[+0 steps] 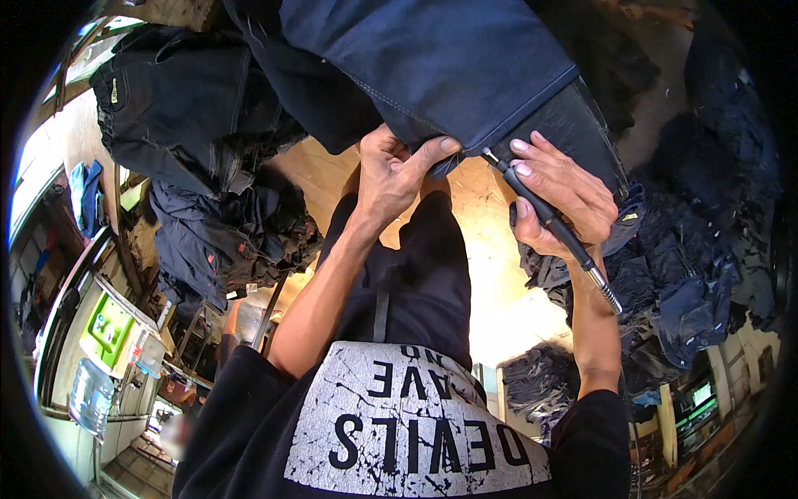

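Observation:
A dark navy garment (432, 58) with stitched seams fills the upper middle and hangs over the far side. My left hand (392, 173) pinches its lower edge between thumb and fingers. Across from it, my right hand (573, 193) grips a black pen-shaped tool (544, 209) with a thin metal tip and a metal spring at its back end. The tool's tip is close to the garment's edge, just right of my left thumb; I cannot tell whether it touches the cloth. Some fingers of my left hand are hidden behind the fold.
Folded dark trousers (179, 104) lie at the upper left, above another stack of dark clothes (220, 237). More dark clothing (665, 258) is heaped at the right. A green tray (108, 328) and a clear plastic water jug (90, 397) stand at the far left.

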A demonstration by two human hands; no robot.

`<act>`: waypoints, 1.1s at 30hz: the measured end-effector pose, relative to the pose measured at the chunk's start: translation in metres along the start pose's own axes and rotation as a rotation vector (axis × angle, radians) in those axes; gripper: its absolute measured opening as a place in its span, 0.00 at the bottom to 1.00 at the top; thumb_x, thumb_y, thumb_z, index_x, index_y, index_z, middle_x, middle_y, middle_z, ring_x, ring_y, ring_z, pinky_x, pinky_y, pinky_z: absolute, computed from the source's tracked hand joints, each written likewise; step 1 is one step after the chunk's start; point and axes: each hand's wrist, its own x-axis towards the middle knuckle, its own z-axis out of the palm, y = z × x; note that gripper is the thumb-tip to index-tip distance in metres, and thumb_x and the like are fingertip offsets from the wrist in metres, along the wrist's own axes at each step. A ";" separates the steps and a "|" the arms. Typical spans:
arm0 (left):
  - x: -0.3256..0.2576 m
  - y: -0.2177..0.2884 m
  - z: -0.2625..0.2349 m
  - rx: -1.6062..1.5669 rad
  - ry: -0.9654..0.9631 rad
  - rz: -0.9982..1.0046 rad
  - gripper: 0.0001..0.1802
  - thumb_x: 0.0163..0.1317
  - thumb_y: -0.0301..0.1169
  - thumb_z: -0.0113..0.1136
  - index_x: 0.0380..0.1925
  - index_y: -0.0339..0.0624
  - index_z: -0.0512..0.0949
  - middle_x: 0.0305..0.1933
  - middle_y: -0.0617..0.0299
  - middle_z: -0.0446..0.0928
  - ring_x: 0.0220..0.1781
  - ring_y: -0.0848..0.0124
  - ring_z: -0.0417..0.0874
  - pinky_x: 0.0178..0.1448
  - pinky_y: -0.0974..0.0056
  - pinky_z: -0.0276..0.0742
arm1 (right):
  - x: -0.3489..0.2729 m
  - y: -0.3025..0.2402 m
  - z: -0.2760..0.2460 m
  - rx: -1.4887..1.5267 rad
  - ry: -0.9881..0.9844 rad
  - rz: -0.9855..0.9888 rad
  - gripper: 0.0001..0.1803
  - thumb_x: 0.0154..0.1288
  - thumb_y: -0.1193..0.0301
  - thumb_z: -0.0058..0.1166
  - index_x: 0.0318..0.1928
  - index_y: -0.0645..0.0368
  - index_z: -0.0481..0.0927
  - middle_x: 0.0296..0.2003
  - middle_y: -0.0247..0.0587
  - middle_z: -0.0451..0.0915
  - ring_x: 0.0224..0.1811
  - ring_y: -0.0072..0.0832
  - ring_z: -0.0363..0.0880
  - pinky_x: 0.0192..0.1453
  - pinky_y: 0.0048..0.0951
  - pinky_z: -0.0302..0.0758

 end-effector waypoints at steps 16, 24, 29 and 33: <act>0.000 -0.004 0.000 0.011 0.010 0.032 0.12 0.69 0.28 0.77 0.48 0.34 0.88 0.47 0.56 0.92 0.46 0.73 0.90 0.55 0.65 0.87 | -0.004 0.001 0.003 -0.051 -0.011 -0.025 0.15 0.64 0.73 0.66 0.49 0.66 0.91 0.44 0.56 0.93 0.55 0.51 0.93 0.65 0.58 0.87; 0.002 -0.006 0.000 -0.004 -0.003 0.031 0.11 0.69 0.27 0.77 0.49 0.34 0.88 0.48 0.56 0.92 0.48 0.73 0.91 0.57 0.65 0.87 | -0.004 0.002 0.003 -0.057 0.026 -0.006 0.17 0.59 0.75 0.68 0.50 0.64 0.92 0.46 0.53 0.93 0.56 0.49 0.93 0.66 0.55 0.88; 0.002 -0.009 0.000 -0.010 -0.003 0.054 0.11 0.70 0.26 0.76 0.48 0.34 0.88 0.48 0.56 0.92 0.47 0.72 0.91 0.58 0.64 0.88 | -0.004 0.003 0.003 -0.058 0.053 0.000 0.17 0.57 0.77 0.68 0.49 0.65 0.91 0.45 0.52 0.93 0.55 0.49 0.93 0.65 0.53 0.89; 0.003 -0.012 -0.001 0.004 -0.011 0.065 0.11 0.70 0.27 0.76 0.49 0.34 0.88 0.49 0.55 0.92 0.47 0.71 0.91 0.58 0.63 0.88 | -0.004 0.004 0.004 -0.068 0.068 -0.002 0.17 0.56 0.78 0.68 0.48 0.65 0.91 0.45 0.52 0.92 0.54 0.50 0.93 0.65 0.53 0.89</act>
